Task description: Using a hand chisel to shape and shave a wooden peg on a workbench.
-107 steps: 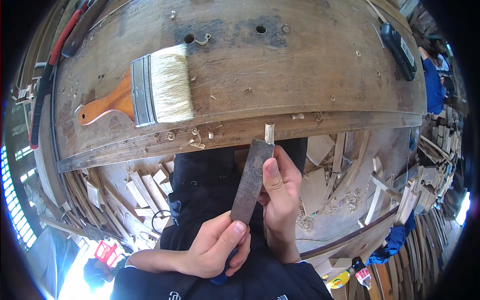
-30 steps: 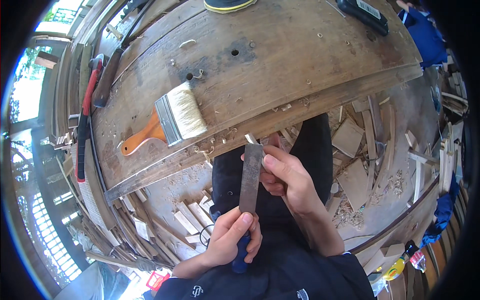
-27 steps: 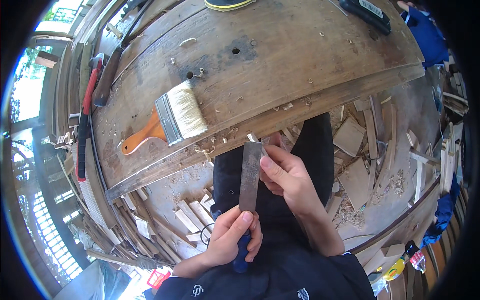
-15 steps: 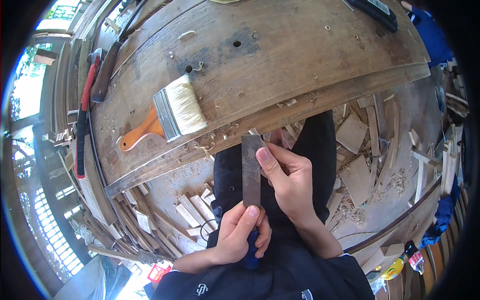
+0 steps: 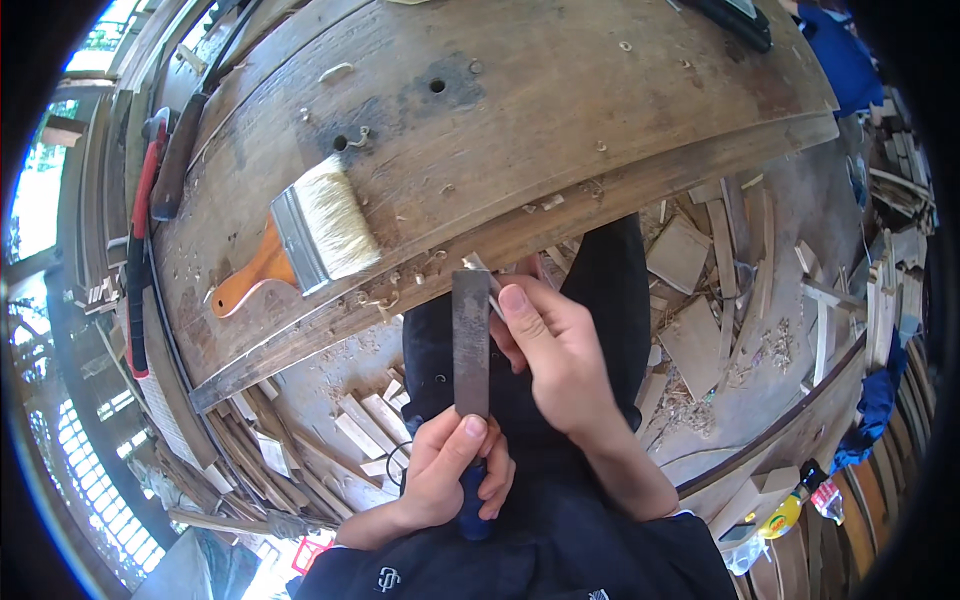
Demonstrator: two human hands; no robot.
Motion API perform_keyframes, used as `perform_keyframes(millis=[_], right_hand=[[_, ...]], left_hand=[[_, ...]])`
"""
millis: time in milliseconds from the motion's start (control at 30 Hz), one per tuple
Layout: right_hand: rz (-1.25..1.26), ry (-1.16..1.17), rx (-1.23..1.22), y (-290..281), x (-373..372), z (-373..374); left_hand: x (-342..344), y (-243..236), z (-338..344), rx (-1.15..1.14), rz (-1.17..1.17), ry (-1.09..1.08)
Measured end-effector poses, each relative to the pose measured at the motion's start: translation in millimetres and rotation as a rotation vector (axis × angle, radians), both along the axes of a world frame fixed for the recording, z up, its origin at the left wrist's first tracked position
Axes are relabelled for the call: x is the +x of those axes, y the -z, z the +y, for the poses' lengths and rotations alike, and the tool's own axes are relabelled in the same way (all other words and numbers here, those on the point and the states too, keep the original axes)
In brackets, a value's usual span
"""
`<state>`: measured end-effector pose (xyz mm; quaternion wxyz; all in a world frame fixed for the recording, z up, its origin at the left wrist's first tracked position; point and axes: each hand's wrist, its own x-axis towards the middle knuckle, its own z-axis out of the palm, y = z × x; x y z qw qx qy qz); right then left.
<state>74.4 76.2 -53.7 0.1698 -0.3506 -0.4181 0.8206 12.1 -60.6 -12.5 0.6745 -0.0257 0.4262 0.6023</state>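
Observation:
My left hand [image 5: 447, 468] is closed around the blue handle [image 5: 473, 505] of a flat, dark grey metal file [image 5: 470, 345]. Its blade points away from me, above my lap. Close against the blade's right side is my right hand [image 5: 560, 350], thumb over bent fingers, pinching a narrow piece of wood. Most of that piece is hidden behind the file and fingers; a pale tip [image 5: 475, 263] shows just past the blade's far end. On the workbench [image 5: 560, 90], a wide paintbrush [image 5: 300, 240] with pale bristles and an orange-brown handle lies to the left.
Curled shavings lie along the bench's near edge. A red-and-black handled tool [image 5: 143, 230] and a wooden-handled tool [image 5: 180, 155] rest at the left edge; a black tool [image 5: 735, 20] sits at the far right. Wood offcuts [image 5: 690, 255] and shavings litter the floor.
My view has shifted, so the whole scene sits slightly further left. My right thumb has moved off the file's face to beside its edge; my left hand keeps the handle.

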Motion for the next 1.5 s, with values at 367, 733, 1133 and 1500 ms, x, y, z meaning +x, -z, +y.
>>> perform_keyframes(millis=[367,733,1133,1500], right_hand=[[0.120,-0.132,-0.278,0,7,20],[0.055,0.013,0.127,4,-7,-1],[-0.064,0.085,0.100,2,-15,-8],[0.014,-0.078,-0.132,-4,-11,-5]], left_hand=[[-7,1,-2,0.059,-0.213,0.013],[6,0,6,0.061,-0.163,-0.048],[19,21,9,0.107,0.134,-0.082],[13,22,-20,0.083,0.165,-0.040]])
